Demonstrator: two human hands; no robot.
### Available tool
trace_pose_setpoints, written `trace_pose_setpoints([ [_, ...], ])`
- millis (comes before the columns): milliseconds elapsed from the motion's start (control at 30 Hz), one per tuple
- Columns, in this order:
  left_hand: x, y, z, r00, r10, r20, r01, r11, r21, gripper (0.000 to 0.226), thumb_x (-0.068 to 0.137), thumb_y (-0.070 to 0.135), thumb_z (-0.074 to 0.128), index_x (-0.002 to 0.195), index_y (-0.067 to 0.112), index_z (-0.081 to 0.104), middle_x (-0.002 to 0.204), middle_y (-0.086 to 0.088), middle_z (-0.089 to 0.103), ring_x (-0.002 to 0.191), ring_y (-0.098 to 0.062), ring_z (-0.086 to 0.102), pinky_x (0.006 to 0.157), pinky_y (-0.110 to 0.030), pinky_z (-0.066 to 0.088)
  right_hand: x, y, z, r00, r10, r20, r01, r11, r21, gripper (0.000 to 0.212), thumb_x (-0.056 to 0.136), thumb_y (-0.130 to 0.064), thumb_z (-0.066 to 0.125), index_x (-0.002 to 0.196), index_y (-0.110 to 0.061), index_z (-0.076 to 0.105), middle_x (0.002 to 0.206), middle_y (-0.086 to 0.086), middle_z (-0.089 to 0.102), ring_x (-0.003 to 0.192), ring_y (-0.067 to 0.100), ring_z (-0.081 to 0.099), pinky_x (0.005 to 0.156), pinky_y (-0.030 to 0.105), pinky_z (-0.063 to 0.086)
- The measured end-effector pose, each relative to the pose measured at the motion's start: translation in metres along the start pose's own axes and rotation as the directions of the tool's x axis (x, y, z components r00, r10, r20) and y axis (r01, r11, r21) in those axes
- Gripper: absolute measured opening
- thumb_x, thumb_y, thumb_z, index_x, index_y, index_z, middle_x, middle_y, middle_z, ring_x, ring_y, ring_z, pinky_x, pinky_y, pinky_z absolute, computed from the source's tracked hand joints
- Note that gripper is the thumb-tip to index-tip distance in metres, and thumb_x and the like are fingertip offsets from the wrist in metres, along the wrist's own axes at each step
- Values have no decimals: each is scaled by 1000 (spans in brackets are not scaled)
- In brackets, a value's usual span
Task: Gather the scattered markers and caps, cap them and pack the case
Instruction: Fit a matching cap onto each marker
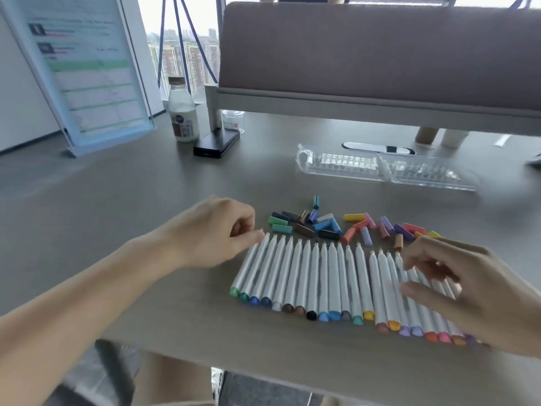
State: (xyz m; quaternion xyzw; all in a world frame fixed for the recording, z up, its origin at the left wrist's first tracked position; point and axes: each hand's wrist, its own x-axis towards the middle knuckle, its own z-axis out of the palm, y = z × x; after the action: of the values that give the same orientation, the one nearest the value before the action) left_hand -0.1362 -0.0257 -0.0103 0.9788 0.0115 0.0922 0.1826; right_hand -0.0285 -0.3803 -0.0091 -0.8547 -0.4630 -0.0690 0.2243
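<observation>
1. Desk [87, 200]: grey top, carries all below.
2. Divider panel [380, 48]: grey fabric, along far edge.
3. Sign holder [87, 68]: blue, tilted, far left.
4. Markers [307, 276]: white barrels, uncapped, laid side by side in one row nr front edge; tips face away, coloured ends twd person.
5. Case [380, 168]: clear plastic, lying open, both halves flat, beyond the caps, well apart from the row.
6. Left hand [216, 230]: at row's left end, grip closed, fingers curled on nothing, one digit touching the leftmost marker.
7. Right hand [480, 288]: over row's right end, grip open, fingers loosely bent, blurred.
8. Bottle [181, 112]: white, upright, far left.
9. Caps [322, 224]: loose, mixed colours, just beyond the marker tips.
</observation>
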Motion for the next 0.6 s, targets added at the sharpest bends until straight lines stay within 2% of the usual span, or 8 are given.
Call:
trace_pose_setpoints([
  [133, 2, -2, 2, 985, -132, 111, 141, 986, -84, 41, 95, 54, 65, 70, 22, 69, 58, 15, 64, 49, -1, 53, 59, -22, 45, 15, -17, 2, 1000, -28, 13, 28, 999, 40, 40, 89, -77, 44, 89, -40, 57, 81, -12, 57, 68, 9, 54, 60, 15, 39],
  [267, 4, 4, -1, 970, -178, 166, 189, 981, -51, 42, 96, 53, 65, 67, 23, 69, 59, 23, 64, 54, 4, 57, 63, -23, 43, 35, -37, 20, 984, -127, 126, 127, 992, 11, 29, 91, -72, 48, 85, -44, 54, 82, -18, 60, 75, 7, 60, 59, 16, 44],
  [467, 1, 5, -4, 965, -210, 156, 212, 977, 5, 38, 94, 49, 68, 68, 22, 68, 57, 22, 63, 54, 3, 55, 62, -23, 43, 53, -48, 39, 965, -188, 185, 181, 982, 52, 24, 88, -66, 54, 81, -43, 52, 74, -21, 54, 77, 4, 56, 61, 22, 47],
  [600, 4, 7, -3, 961, -248, 120, 243, 969, 51, 35, 89, 44, 69, 68, 15, 69, 60, 11, 65, 58, -4, 58, 63, -27, 50, 54, -45, 42, 967, -180, 178, 171, 983, 67, 21, 88, -63, 58, 80, -45, 50, 86, -28, 56, 80, 2, 57, 60, 19, 46],
])
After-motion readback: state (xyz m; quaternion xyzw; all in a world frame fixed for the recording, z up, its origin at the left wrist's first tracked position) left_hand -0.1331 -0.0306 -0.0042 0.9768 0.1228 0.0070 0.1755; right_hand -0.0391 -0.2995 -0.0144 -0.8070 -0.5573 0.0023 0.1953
